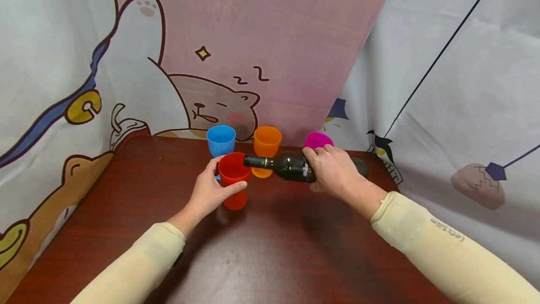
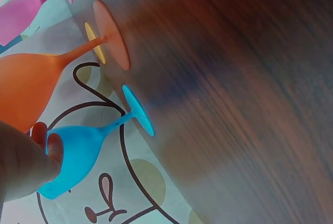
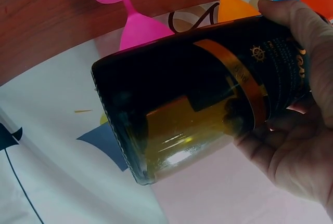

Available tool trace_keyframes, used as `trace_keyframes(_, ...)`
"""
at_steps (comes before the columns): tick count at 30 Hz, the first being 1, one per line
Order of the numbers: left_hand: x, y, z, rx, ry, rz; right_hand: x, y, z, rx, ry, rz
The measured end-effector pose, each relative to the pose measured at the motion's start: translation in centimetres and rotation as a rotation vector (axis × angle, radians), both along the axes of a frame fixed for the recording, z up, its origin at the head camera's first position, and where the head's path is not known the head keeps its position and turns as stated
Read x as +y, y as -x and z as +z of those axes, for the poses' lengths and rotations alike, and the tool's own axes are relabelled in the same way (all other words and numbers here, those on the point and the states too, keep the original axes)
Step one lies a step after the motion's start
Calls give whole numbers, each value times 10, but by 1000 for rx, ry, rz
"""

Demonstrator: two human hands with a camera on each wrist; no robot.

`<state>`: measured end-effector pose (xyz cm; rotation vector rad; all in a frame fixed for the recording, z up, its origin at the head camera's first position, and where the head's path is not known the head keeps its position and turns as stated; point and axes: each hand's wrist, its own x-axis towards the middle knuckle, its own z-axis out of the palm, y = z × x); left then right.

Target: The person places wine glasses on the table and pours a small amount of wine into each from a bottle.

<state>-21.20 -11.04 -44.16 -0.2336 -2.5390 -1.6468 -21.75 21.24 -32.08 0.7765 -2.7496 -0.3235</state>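
My left hand (image 1: 209, 192) grips a red plastic goblet (image 1: 234, 179) by its bowl, thumb in front and fingers on the far side. The goblet is upright, its foot low over the brown tabletop in the head view. With my right hand (image 1: 337, 169) I hold a dark glass wine bottle (image 1: 291, 166) around its body. It lies almost level, neck pointing left, mouth at the goblet's right rim. In the right wrist view, the bottle's base (image 3: 125, 125) faces away from the hand, and fingers wrap the labelled part. Any liquid at the mouth is not visible.
Behind the red goblet stand a blue goblet (image 1: 221, 140) and an orange goblet (image 1: 267, 142). A magenta goblet (image 1: 318, 140) is farther right, partly hidden by the right hand and bottle. A cartoon-printed cloth (image 1: 287, 60) hangs at the back edge of the wooden table (image 1: 261, 257).
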Motion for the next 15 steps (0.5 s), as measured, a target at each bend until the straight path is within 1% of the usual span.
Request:
trace_keyframes(8,0,0,0,4,-1,0,-2,0,3,-12,-17,-8)
trace_keyframes(15,-1,0,-1,10,-4,3,-4,0,4,-2,-33,-2)
